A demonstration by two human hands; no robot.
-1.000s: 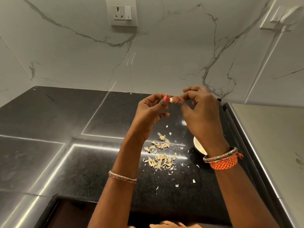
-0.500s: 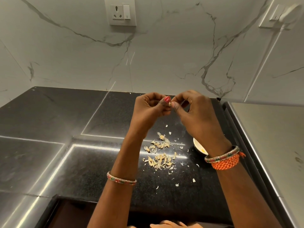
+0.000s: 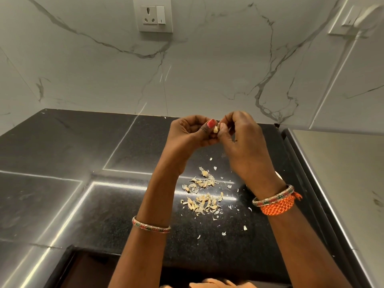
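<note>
The left hand (image 3: 187, 132) pinches 1 garlic clove (image 3: 216, 129) under its thumb; the right hand (image 3: 243, 138) pinches its other side. Best strip the skin slowly, dropping flakes onto the peels (image 3: 203, 194) below the wrists.

We hold our forearms up from the lower edge, converging at frame centre. There our left hand (image 3: 187, 133) and right hand (image 3: 244, 140) meet, fingers curled inward, thumbs and forefingers pinching tip to tip.

A white marble wall (image 3: 207, 65) with grey veins fills the upper frame, a socket (image 3: 154, 14) at top centre; below, a black polished desk (image 3: 62, 163) reflects light.
</note>
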